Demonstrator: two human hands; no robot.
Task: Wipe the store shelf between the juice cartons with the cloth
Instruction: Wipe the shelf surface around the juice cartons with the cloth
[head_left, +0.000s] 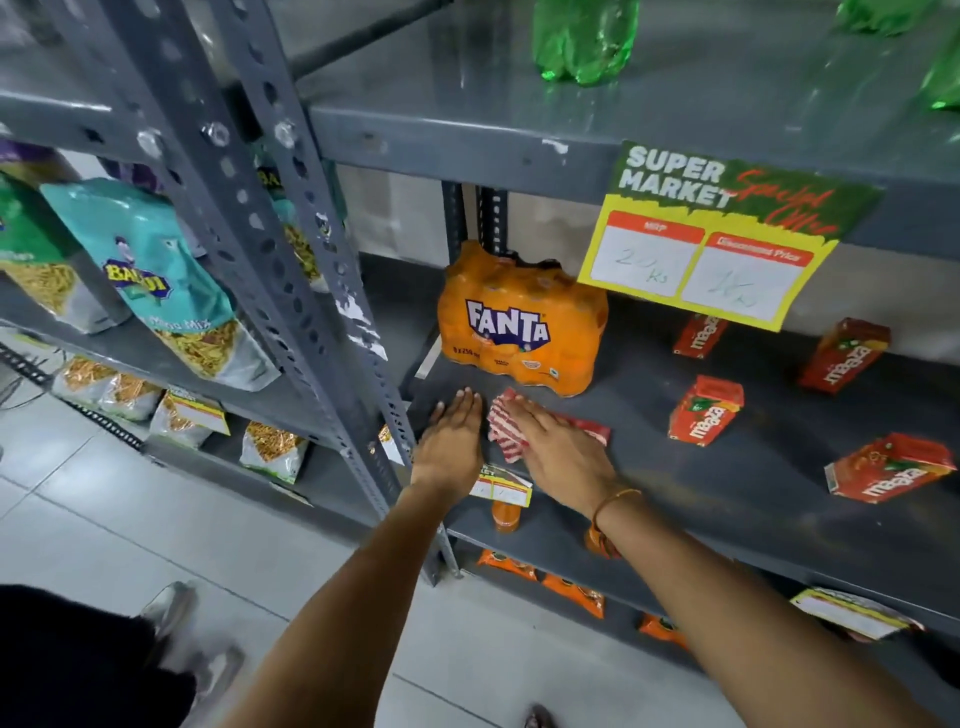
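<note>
A red-and-white striped cloth (500, 430) lies on the grey shelf (675, 493) in front of an orange Fanta multipack (519, 325). My right hand (558, 451) presses flat on the cloth, fingers pointing towards the pack. My left hand (454, 441) rests flat on the bare shelf just left of the cloth, holding nothing. Several red Maaza juice cartons stand or lie to the right: one (705, 410) nearest the cloth, one on its side (888, 467) near the front, two more (841, 354) (700, 335) further back.
A slotted grey upright (311, 291) stands just left of my left hand. A yellow-green offer sign (717, 244) hangs from the shelf above. Green bottles (584, 39) stand on that upper shelf. Snack bags (156, 275) fill the neighbouring rack on the left. Orange bottles (506, 512) sit on the shelves below.
</note>
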